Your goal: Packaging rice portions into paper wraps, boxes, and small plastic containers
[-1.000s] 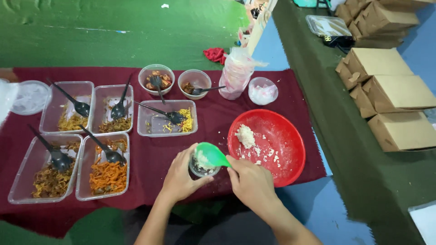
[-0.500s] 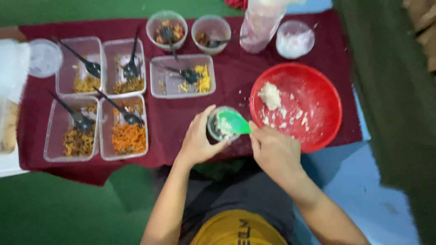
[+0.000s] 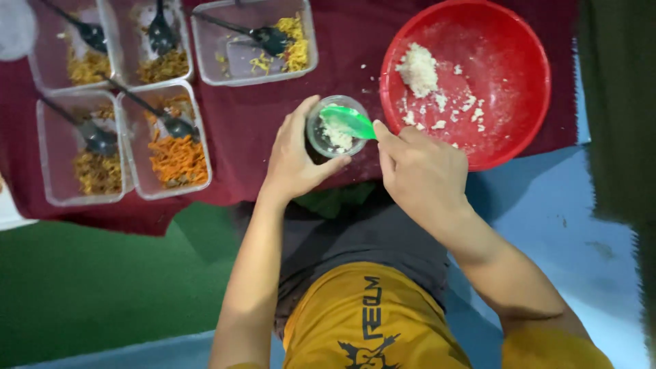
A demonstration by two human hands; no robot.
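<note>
The small clear cup (image 3: 335,133) is sitting on the maroon cloth (image 3: 239,137) between the two hands, partly filled with white rice, and the green spoon (image 3: 348,121) is resting with its bowl over the cup's mouth. The step in hand appears to be pressing rice into the cup; done well, it calls for keeping the spoon flat and centred so that grains are not spilling over the rim, and for bracing the cup upright against the push. The left hand (image 3: 294,160) is wrapping around the cup's near side, fingers curled and thumb clamped against the wall, gripping it firmly. The right hand (image 3: 420,171) is closing on the spoon's handle, fingers folded over it. Just beyond the right hand, the red bowl (image 3: 526,89) is holding a clump and scattered bits of rice. Beyond and outside the left hand, clear trays (image 3: 130,147) of shredded toppings with black spoons (image 3: 92,133) are lying in rows.
</note>
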